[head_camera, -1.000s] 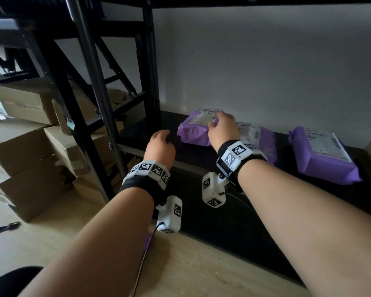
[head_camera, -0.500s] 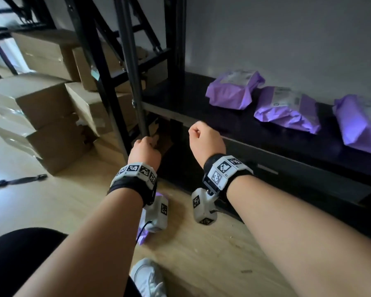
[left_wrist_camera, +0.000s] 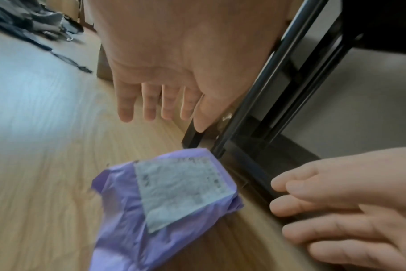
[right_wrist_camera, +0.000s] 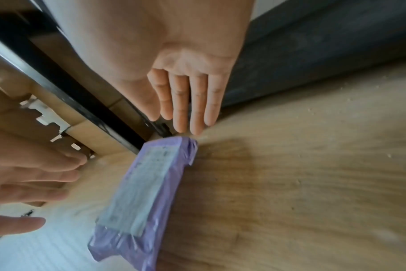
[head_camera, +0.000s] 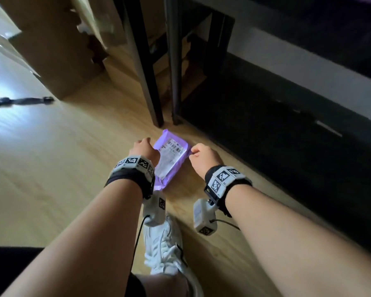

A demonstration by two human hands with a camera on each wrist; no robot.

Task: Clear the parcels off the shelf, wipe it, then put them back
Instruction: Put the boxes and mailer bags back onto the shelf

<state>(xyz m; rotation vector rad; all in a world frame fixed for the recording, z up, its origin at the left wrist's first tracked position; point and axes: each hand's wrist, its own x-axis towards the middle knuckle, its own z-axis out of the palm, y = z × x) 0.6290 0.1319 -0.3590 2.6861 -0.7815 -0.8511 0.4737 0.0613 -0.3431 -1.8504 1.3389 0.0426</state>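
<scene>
A purple parcel [head_camera: 172, 156] with a white shipping label lies flat on the wooden floor, just in front of the black shelf legs [head_camera: 147, 78]. My left hand [head_camera: 145, 147] hovers at its left edge and my right hand [head_camera: 202, 156] at its right edge. In the left wrist view the left hand's fingers [left_wrist_camera: 148, 104] are straight above the parcel [left_wrist_camera: 165, 201], holding nothing. The right wrist view shows the right hand's fingers [right_wrist_camera: 188, 106] straight too, their tips close to the far end of the parcel [right_wrist_camera: 146, 192]. The shelf board [head_camera: 308, 26] runs across the upper right.
Cardboard boxes [head_camera: 51, 50] stand on the floor to the left, behind the legs. A dark panel [head_camera: 276, 136] fills the space under the shelf on the right. My white shoe [head_camera: 165, 249] is just behind the parcel. A black strap [head_camera: 19, 101] lies far left.
My right hand left the parcel on the shelf and both hands drew back. The view has dropped to the floor, where both hands now hover beside a purple parcel.
</scene>
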